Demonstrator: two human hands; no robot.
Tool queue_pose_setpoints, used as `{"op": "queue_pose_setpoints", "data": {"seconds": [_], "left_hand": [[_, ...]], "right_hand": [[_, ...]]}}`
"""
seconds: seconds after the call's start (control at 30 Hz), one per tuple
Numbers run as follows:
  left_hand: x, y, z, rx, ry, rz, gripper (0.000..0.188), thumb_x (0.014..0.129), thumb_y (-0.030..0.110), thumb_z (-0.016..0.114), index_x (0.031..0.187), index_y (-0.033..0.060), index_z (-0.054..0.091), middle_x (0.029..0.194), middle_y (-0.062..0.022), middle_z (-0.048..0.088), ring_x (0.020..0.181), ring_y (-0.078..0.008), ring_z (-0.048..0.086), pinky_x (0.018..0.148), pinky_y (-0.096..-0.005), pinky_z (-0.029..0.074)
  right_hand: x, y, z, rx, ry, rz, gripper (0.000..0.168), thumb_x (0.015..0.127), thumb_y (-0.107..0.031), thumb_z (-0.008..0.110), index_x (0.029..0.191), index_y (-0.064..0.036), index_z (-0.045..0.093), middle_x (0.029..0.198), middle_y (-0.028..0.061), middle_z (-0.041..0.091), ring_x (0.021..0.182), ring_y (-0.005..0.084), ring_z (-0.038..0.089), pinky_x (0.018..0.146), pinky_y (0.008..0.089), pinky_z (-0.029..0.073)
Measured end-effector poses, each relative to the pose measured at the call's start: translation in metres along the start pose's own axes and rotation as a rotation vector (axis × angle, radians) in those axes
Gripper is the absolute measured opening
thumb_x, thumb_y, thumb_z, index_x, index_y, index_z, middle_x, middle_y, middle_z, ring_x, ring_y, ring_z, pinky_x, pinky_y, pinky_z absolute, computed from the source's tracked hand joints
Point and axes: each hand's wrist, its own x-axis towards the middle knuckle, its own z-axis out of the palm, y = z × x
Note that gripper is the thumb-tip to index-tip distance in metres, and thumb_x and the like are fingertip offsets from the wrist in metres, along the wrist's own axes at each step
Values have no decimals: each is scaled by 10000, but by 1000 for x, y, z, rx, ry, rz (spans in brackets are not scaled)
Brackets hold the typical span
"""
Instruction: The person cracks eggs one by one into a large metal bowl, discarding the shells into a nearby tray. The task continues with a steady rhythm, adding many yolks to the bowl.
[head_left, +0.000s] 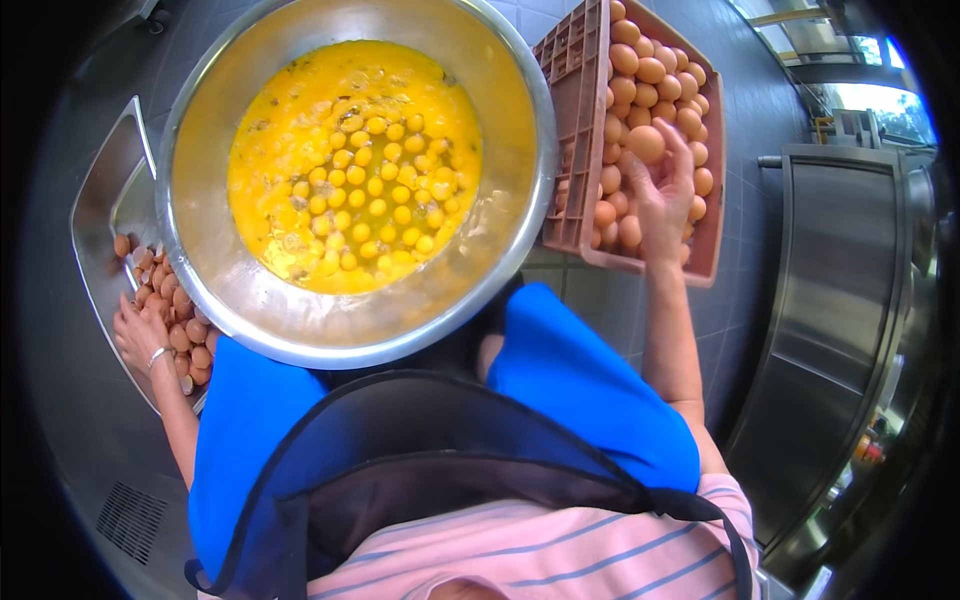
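A large steel bowl (202, 300) stands before me, holding many yolks and egg whites (360, 172), with small bits floating among them. At the right, my right hand (664, 180) has its fingertips on a brown egg (646, 144), over a reddish plastic crate (592, 150) full of brown eggs (667, 88). At the left, my left hand (142, 334), with a bracelet at the wrist, rests at the heap of brown eggshells (187, 330) in a metal tray (94, 281). Its fingertips are partly among the shells, so whether it holds one cannot be told.
My knees in blue cloth (592, 375) are on both sides below the bowl, close to its rim. A stainless steel cabinet or counter (832, 300) stands at the far right. A floor drain grate (131, 521) lies at the lower left of the dark tiled floor.
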Motion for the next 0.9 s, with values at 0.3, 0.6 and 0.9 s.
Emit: {"op": "queue_pose_setpoints", "data": {"seconds": [0.3,0.6,0.9], "left_hand": [[-11,148,-112,-959,216,763,459,820,63,663,1268,104,572,1286,-130,559,1236,-294,509,1063,-395,401],[-128,265,-170,-1502,-549,1452,419,754,217,781,1129,75,661,1038,-152,627,894,-295,638,814,-371,525],[-141,269,-152,-1434,-384,1243,376,674,156,764,1025,60,668,974,-161,628,873,-309,636,753,-342,558]], "right_hand": [[-14,-43,32,-62,-177,-12,518,852,-26,702,1341,-28,531,1150,84,631,890,102,622,704,195,513],[-76,-74,108,381,-922,794,494,958,-344,595,1307,-5,510,1025,67,624,802,109,598,690,224,497],[-91,-57,125,107,-856,512,509,862,-105,703,1310,13,493,1103,97,625,922,146,626,716,220,523]]}}
